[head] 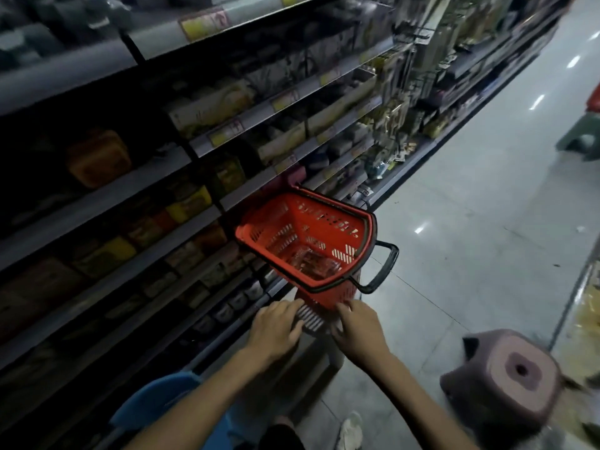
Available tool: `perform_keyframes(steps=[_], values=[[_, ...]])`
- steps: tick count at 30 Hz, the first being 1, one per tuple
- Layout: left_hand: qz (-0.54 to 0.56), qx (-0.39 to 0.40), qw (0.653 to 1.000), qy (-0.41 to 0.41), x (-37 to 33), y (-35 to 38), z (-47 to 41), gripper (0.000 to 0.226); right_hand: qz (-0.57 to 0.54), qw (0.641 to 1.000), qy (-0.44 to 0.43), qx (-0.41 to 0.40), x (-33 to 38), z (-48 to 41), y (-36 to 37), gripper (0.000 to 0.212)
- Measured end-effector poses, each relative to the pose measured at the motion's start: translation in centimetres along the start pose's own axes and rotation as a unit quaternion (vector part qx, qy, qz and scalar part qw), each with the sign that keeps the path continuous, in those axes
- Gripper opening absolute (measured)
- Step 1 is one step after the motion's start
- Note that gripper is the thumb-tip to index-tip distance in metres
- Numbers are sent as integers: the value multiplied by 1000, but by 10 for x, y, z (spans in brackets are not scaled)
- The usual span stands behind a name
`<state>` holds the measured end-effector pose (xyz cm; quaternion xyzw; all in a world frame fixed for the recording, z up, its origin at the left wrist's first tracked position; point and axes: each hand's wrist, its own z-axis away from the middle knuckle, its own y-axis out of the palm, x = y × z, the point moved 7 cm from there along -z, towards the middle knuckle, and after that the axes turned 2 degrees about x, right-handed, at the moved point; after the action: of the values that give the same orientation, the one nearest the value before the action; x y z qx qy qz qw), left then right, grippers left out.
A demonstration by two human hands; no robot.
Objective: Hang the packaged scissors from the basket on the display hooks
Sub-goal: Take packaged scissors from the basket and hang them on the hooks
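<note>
Both hands are flat with fairly straight fingers, gripping nothing: left hand (276,326) and right hand (357,329) press side by side on the near wall of the tilted red basket (259,227), at 12 o'clock from them. Clear packs (311,264) lie in its bottom, probably the scissors, too blurry to be sure. Best to steady the basket level with one hand, lift one pack by its top with the other, and head for the display hooks (422,34) at 1 o'clock.
</note>
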<state>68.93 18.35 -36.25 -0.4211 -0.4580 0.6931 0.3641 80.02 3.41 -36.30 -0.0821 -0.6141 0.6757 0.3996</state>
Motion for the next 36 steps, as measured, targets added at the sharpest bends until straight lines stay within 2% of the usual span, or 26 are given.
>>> perform_keyframes(steps=[5, 9, 12, 14, 16, 18, 21, 23, 25, 28, 33, 36], values=[[-45, 13, 999, -17, 29, 4, -57, 53, 17, 998, -54, 31, -3, -88, -3, 40], [-61, 92, 994, -14, 63, 20, -107, 65, 92, 991, -74, 59, -16, -129, 15, 54], [-78, 159, 984, -3, 91, 36, -134, 68, 116, 988, -75, 65, -25, -141, 31, 38], [-103, 174, 979, 19, 109, 41, -153, 77, 118, 988, -89, 34, -25, -148, 30, 31], [-107, 176, 976, 64, 120, 44, -163, 91, 114, 989, -88, 44, -25, -151, 33, 31], [-104, 146, 978, 107, 128, 45, -173, 97, 140, 985, -79, 62, -26, -156, 33, 35], [-96, 144, 975, 141, 138, 48, -189, 78, 159, 977, -59, 126, -26, -176, 35, 43], [-103, 145, 971, 158, 141, 55, -200, 66, 154, 971, -40, 177, -31, -194, 38, 38], [-85, 141, 970, 180, 139, 55, -213, 62, 142, 960, -18, 239, -37, -217, 47, 34], [-81, 95, 972, 198, 140, 54, -231, 58, 119, 936, 22, 331, -52, -254, 75, 34], [-36, 51, 986, 153, 146, 58, -245, 36, 126, 910, 24, 395, -73, -317, 129, 37], [-25, 38, 988, 149, 148, 61, -246, 34, 139, 909, 46, 389, -91, -347, 155, 34]])
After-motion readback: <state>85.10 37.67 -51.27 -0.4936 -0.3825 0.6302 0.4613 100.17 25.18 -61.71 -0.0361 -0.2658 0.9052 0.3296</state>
